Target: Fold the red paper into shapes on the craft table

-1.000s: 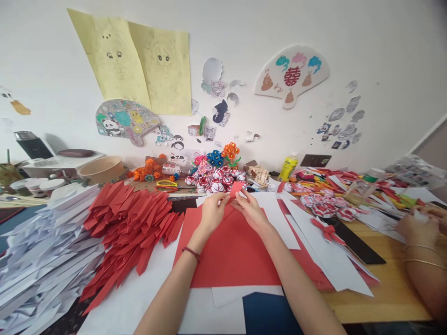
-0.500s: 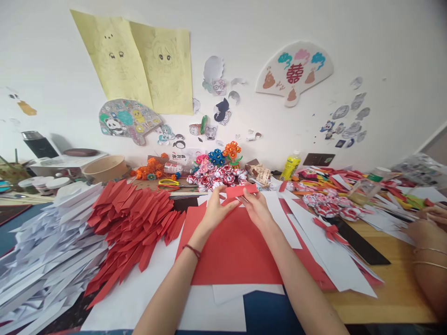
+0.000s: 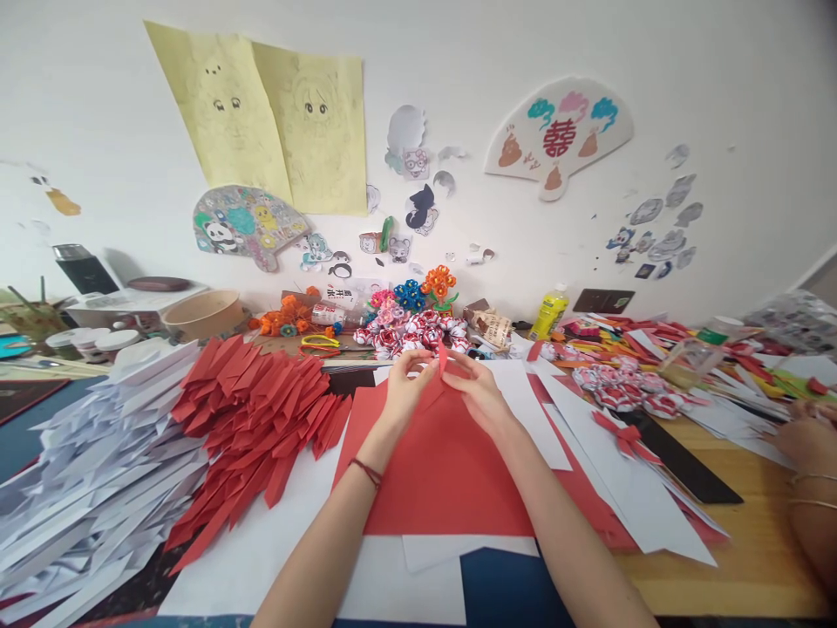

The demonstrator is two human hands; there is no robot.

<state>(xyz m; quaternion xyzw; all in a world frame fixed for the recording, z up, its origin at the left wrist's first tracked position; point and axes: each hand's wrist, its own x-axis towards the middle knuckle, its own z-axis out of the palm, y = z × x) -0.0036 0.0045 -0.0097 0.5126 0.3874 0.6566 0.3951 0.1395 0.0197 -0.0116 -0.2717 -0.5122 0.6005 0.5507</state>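
Note:
A small red paper strip (image 3: 443,357) stands between my two hands, pinched at the fingertips and turned nearly upright. My left hand (image 3: 411,382) grips it from the left, thumb and fingers pressed together. From the other side my right hand (image 3: 475,388) holds it with bent fingers. Below them lies a large red paper sheet (image 3: 445,480) on top of white sheets. To the left is a heap of folded red paper strips (image 3: 255,410), beside a bigger pile of folded white paper strips (image 3: 111,471).
Red-and-white paper flowers (image 3: 418,336) and yellow-handled scissors (image 3: 320,343) lie behind my hands. A yellow bottle (image 3: 547,312) stands against the wall. White sheets (image 3: 634,488) and a red paper bow (image 3: 628,436) are at right, where another person's arm (image 3: 811,462) rests.
The red strip has turned from lying flat and wide to standing narrow and upright between my fingers. My hands stay close together; the view has shifted slightly.

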